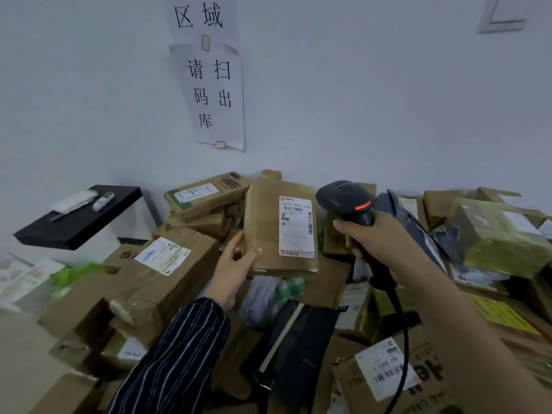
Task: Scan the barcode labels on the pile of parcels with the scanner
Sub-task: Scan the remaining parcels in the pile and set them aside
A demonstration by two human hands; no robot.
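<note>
My left hand [236,264] holds a flat brown cardboard parcel [265,222] upright by its lower left corner, above the pile. Its white barcode label [296,227] faces me. My right hand [376,237] grips the handle of a black barcode scanner [348,201] just right of the parcel. The scanner's head sits level with the label and a red light glows on its side. Its black cable [401,333] hangs down over the pile. A pile of parcels [167,264] fills the area below and around both hands.
A black shelf [74,222] with a white remote and papers juts from the wall at left. Paper signs [218,94] hang on the white wall. A black plastic mailer [292,351] lies front centre, a labelled box [385,369] lower right, and green-taped boxes [501,237] at right.
</note>
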